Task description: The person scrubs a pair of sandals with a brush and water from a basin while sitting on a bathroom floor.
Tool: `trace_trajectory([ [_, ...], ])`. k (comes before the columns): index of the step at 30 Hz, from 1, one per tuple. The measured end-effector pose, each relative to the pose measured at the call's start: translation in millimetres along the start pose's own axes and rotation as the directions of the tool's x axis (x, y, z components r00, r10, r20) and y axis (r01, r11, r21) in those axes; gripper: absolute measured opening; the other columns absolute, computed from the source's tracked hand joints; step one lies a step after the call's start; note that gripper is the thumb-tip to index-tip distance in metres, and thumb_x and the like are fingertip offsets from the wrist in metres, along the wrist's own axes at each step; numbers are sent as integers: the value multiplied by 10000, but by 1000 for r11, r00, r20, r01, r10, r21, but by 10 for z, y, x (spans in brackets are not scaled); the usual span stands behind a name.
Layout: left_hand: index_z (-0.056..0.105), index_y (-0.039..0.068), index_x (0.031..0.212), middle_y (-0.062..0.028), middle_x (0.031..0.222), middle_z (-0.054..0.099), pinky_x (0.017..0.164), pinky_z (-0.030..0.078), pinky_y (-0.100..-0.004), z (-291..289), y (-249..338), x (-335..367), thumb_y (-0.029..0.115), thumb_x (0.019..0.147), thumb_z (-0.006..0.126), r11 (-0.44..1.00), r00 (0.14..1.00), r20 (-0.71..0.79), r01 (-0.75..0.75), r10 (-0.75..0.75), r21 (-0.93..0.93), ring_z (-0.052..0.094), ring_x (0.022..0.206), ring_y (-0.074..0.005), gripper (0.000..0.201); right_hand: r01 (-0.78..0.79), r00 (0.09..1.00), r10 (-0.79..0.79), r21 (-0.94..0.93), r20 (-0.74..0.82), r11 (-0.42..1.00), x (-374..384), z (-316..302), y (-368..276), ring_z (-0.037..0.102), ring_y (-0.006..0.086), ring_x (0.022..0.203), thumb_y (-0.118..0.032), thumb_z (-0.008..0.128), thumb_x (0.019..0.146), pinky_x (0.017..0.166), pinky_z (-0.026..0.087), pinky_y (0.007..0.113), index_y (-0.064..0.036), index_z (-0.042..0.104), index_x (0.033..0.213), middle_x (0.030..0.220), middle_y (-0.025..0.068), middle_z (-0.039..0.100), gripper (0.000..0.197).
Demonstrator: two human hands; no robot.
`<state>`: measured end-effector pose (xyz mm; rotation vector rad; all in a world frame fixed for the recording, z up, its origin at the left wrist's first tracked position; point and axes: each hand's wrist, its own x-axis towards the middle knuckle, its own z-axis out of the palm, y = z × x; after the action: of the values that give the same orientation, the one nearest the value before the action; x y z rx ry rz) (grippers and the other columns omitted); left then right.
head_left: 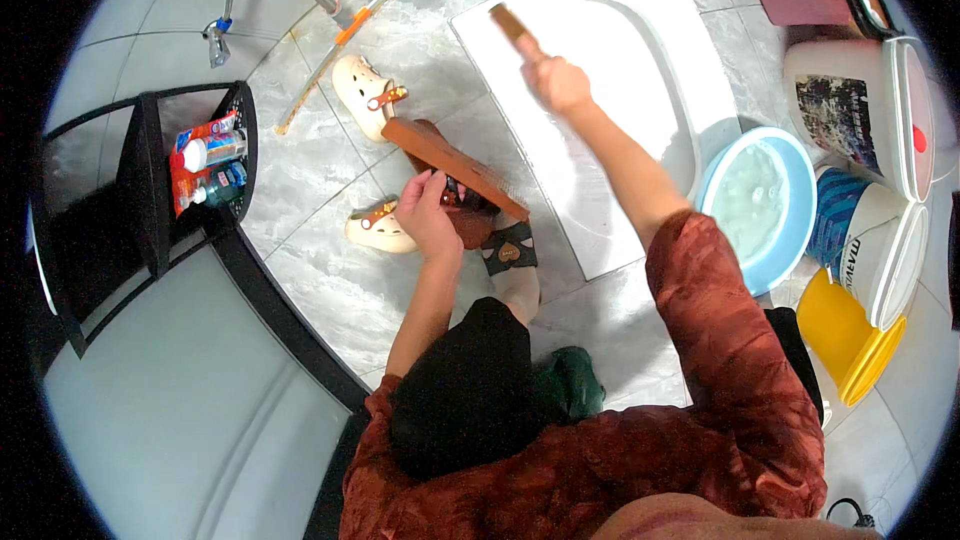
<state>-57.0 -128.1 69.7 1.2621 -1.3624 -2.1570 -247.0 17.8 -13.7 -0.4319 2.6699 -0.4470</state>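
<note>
My left hand [430,218] closes on a brown leather-looking item [455,168] with a long flat side and a dark part by my fingers; I cannot make out its kind. Raised beyond it to the right, my right hand [563,85] grips a brown brush-like tool [508,22], blurred by motion. The tool is apart from the brown item and appears above a white panel [540,110]. Two cream clogs [358,90] with brown-and-white straps show beside the brown item, which partly covers one of them. A patterned dark sock [510,248] shows just below it.
A light-blue basin [714,210] of water stands to the right, with white buckets [905,120] and a yellow container [850,340] beyond. At the left is a dark rack [150,190] with bottles. An orange-and-yellow pole [355,28] lies across the grey tiles.
</note>
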Motion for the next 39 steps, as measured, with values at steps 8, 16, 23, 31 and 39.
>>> trace_trajectory([
  [8, 580, -30, 860, -54, 721, 580, 543, 442, -240, 102, -82, -6, 36, 794, 587, 1000, 1000, 11, 8, -8, 1, 536, 591, -121, 94, 186, 982, -188, -55, -35, 981, -61, -140, 341, 631, 292, 675, -268, 461, 864, 583, 508, 419, -180, 427, 1244, 754, 170, 632, 391],
  [16, 580, -11, 848, -43, 708, 595, 504, 433, -222, 86, -130, 108, 64, 798, 581, 998, 998, 57, 4, -7, 60, 551, 579, -118, 90, 60, 982, -90, -176, -166, 983, 444, -105, 371, 600, 277, 507, -264, 432, 885, 464, 503, 398, -179, 352, 1342, 646, 130, 626, 471],
  [23, 581, -24, 849, -37, 703, 579, 525, 429, -222, 177, -49, 76, 47, 806, 575, 996, 998, 15, 54, -56, 77, 534, 579, -108, 84, 302, 953, -295, -166, 67, 939, 137, -96, -39, 635, 309, 762, -260, 430, 862, 650, 521, 425, -248, 366, 1291, 844, 179, 637, 434],
  [31, 584, -19, 858, -36, 725, 578, 553, 452, -242, 17, -99, 150, 46, 793, 581, 998, 1000, -7, 0, 1, 61, 543, 591, -117, 93, 146, 980, -124, -142, 154, 979, 296, -349, -259, 641, 307, 759, -253, 404, 844, 658, 508, 440, -68, 502, 1133, 820, 173, 649, 357],
  [39, 584, -53, 856, -65, 734, 586, 567, 458, -257, 48, -83, 141, 36, 791, 578, 996, 1000, -6, -11, 11, 88, 547, 605, -142, 111, -80, 960, 67, -40, -271, 996, -98, 329, 510, 593, 312, 525, -269, 475, 874, 491, 492, 418, -151, 310, 1356, 628, 158, 609, 523],
])
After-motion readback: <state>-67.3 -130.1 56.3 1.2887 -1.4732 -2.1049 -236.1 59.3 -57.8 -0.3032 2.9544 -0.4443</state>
